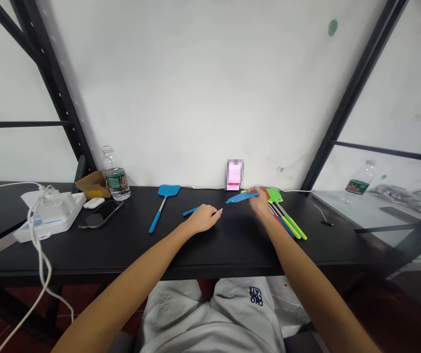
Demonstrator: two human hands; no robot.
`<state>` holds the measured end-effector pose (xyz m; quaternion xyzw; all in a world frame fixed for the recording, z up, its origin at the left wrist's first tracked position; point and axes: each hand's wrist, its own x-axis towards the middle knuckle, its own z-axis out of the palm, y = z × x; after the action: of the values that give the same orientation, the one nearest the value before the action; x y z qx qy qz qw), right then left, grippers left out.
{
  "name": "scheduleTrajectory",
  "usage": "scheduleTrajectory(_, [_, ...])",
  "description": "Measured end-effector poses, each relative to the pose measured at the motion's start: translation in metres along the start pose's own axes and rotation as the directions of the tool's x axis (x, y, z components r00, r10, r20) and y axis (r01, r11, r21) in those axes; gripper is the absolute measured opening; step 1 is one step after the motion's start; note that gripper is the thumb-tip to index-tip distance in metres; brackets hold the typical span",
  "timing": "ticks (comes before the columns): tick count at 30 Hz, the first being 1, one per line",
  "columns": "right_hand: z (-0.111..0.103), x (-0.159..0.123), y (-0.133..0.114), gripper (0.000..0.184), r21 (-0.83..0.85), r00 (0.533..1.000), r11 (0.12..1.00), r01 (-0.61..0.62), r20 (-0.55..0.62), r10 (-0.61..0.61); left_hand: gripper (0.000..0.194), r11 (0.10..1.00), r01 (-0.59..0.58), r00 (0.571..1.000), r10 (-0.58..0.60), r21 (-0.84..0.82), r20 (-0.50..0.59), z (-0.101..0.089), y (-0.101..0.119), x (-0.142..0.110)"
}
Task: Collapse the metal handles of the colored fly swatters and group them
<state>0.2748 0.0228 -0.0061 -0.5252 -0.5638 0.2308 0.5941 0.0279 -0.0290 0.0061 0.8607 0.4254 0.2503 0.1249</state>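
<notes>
Gripping a blue swatter handle (191, 211) in the closed left hand (203, 218), with a metal shaft tip (221, 211) poking past the fingers, the person pinched a flat blue swatter head (242, 197) in the right hand (258, 201). Both hands sat just apart, below a blurred pink object (234, 175). Left of that object lay a complete blue fly swatter (164, 191) on the black desk (232, 250); right of it lay a bunch of green, yellow and red swatters (286, 218).
</notes>
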Motion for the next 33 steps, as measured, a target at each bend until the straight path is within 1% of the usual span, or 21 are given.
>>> scheduleTrajectory(3, [0.0024, -0.0011, 0.0005, 0.016, -0.062, 0.999, 0.998, 0.004, -0.051, -0.007, 0.05, 0.999, 0.023, 0.999, -0.022, 0.032, -0.028, -0.0008, -0.0016, 0.0009])
scheduleTrajectory(8, [0.0043, -0.0033, -0.0017, 0.02, -0.062, 1.0, 0.998, 0.009, -0.007, -0.009, 0.045, 0.995, 0.063, 0.998, -0.06, 0.073, -0.033, -0.0012, -0.003, 0.0017])
scheduleTrajectory(13, [0.0039, -0.0059, -0.0058, 0.024, -0.044, 0.999, 0.999, 0.018, 0.047, -0.016, 0.045, 0.995, 0.05, 0.998, -0.047, 0.088, -0.038, -0.0008, -0.0037, 0.0013])
scheduleTrajectory(16, [0.0046, -0.0072, -0.0078, 0.025, -0.039, 0.998, 0.999, 0.01, 0.06, -0.008, 0.044, 0.995, 0.046, 0.999, -0.044, 0.093, -0.027, -0.0011, -0.003, 0.0007])
scheduleTrajectory(24, [0.0067, -0.0076, -0.004, 0.019, -0.045, 0.995, 0.997, 0.066, 0.076, -0.063, 0.046, 0.996, 0.024, 1.0, -0.023, 0.081, -0.016, -0.0006, -0.0014, -0.0001])
scheduleTrajectory(33, [0.0079, -0.0089, -0.005, 0.018, -0.052, 0.995, 0.998, 0.023, 0.099, -0.017, 0.045, 0.998, 0.009, 1.0, -0.009, 0.067, -0.005, -0.0033, 0.0029, -0.0022])
